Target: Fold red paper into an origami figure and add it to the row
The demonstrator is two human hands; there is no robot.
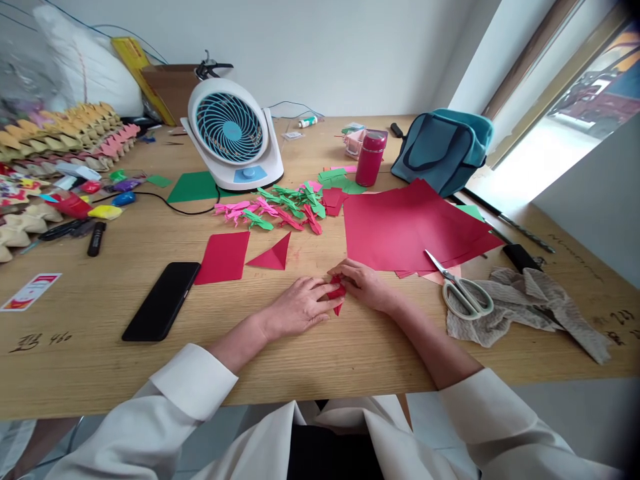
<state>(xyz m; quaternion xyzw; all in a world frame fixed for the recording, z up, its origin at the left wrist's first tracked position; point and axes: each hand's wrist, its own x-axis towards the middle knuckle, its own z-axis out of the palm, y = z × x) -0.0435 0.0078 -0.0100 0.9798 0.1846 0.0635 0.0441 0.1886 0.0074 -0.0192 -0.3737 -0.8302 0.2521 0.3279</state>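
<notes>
My left hand [296, 308] and my right hand [367, 284] meet over a small folded piece of red paper [337, 292] on the wooden table [100, 360]. Both hands pinch it with closed fingers, and most of the piece is hidden under them. A red paper triangle [273, 257] and a red paper rectangle [223, 257] lie just beyond my left hand. A stack of red paper sheets [410, 227] lies behind my right hand. Several finished pink, green and red folded figures [280, 208] are heaped further back.
A black phone [161, 300] lies left of my hands. Scissors [463, 288] rest on a grey cloth [525, 307] at right. A white desk fan [233, 133], a red flask [371, 158] and a blue bag [443, 148] stand at the back. Paper crafts [60, 140] crowd the far left.
</notes>
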